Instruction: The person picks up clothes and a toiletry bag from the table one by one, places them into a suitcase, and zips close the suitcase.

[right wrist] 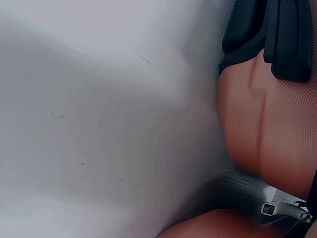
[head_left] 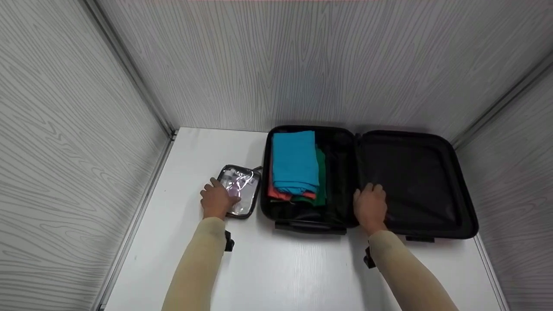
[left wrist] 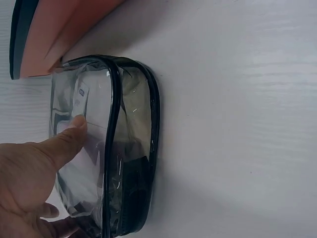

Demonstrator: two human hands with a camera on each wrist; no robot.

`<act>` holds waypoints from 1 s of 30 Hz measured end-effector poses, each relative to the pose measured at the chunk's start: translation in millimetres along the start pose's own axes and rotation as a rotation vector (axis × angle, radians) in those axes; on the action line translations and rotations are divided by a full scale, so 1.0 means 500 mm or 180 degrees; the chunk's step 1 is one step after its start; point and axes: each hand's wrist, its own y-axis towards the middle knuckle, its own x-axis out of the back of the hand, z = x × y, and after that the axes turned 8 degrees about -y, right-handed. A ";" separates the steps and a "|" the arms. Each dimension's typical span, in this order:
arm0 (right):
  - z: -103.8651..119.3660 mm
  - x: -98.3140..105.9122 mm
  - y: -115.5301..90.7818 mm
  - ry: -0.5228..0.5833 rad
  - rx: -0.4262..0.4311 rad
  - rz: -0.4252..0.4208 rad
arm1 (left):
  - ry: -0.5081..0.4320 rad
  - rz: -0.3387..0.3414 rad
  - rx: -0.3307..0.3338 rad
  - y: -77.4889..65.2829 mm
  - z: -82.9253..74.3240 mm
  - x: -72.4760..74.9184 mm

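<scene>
A clear zip pouch with black piping (head_left: 248,194) lies flat on the white table, left of the open suitcase. My left hand (head_left: 214,199) grips it at its left side. In the left wrist view, the thumb (left wrist: 69,141) presses on the clear top while the fingers curl at the pouch's end, partly hidden. Small items inside blur through the plastic. My right hand (head_left: 370,208) rests at the suitcase's (head_left: 341,203) front, where base and lid (head_left: 410,181) meet, holding nothing visible. The right wrist view shows mostly the orange outer shell (right wrist: 252,119).
Folded clothes fill the left of the suitcase base: a blue garment (head_left: 295,160) on top, red (head_left: 276,193) and green (head_left: 321,181) cloth beneath. Grey wood-grain panels (head_left: 281,65) enclose the white table (head_left: 293,268) at the back and both sides.
</scene>
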 end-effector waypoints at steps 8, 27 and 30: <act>-0.003 -0.007 -0.002 -0.0046 -0.0030 0.0036 | -0.0218 -0.0008 0.0230 -0.018 0.010 0.006; -0.002 -0.006 0.001 -0.0056 0.0054 -0.0108 | -0.1228 0.0169 0.0144 -0.015 -0.016 0.084; -0.002 -0.005 -0.001 -0.0043 0.0051 -0.0127 | -0.1291 0.0006 0.0144 -0.018 -0.038 0.105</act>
